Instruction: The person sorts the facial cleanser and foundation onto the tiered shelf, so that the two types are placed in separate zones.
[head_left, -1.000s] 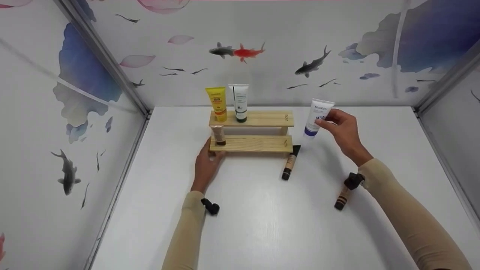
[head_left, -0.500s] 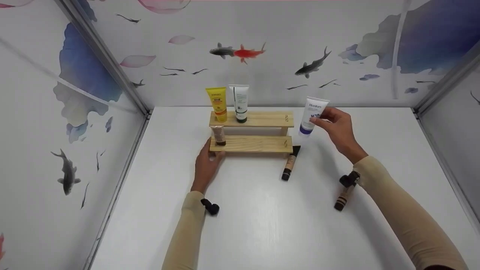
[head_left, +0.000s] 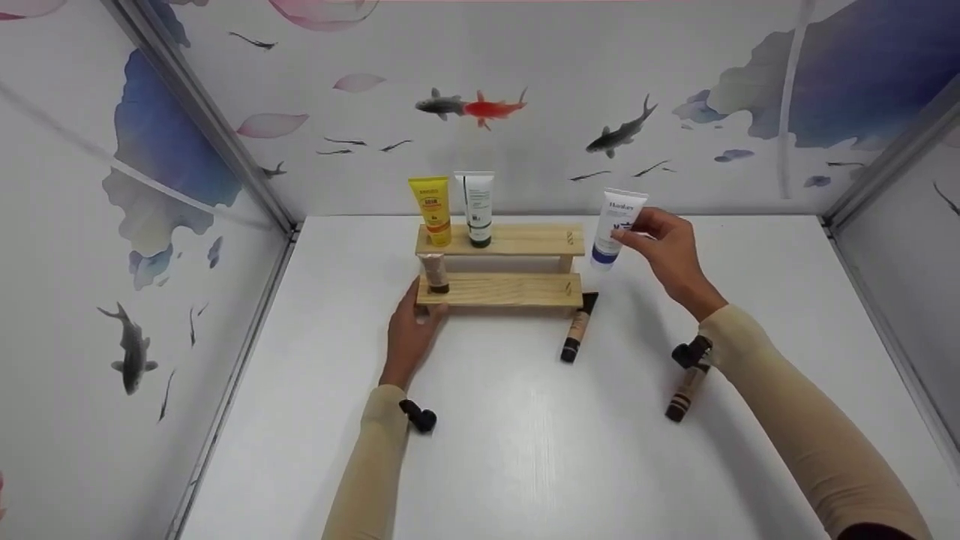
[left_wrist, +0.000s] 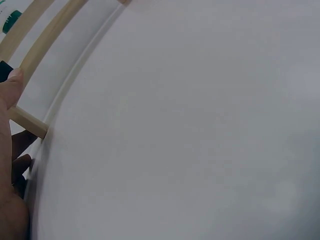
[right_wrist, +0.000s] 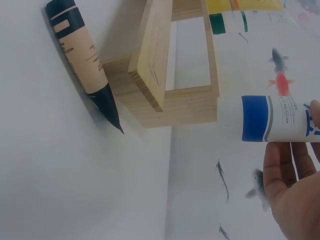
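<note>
My right hand (head_left: 671, 255) pinches a white squeeze tube (head_left: 619, 217) with a blue band and clear cap, cap end down, just right of the wooden rack's upper shelf. The right wrist view shows the tube's blue band (right_wrist: 254, 119) close to the rack's end. My left hand (head_left: 411, 334) grips the left end of the two-tier wooden rack (head_left: 510, 289), its thumb (left_wrist: 14, 87) over the lower shelf. On the upper shelf stand a yellow tube (head_left: 433, 211) and a white tube with a dark green cap (head_left: 477, 210). A small beige tube (head_left: 435, 274) stands on the lower shelf's left end.
A beige tube with black ends (head_left: 577, 328) lies on the white table (head_left: 510, 450) by the rack's front right corner. Another brown tube with a dark cap (head_left: 686, 394) lies under my right wrist. Patterned panels (head_left: 525, 45) wall in the back and sides.
My right hand has moved left with the white tube, bringing it nearer the rack's upper shelf. The left hand keeps its hold on the rack.
</note>
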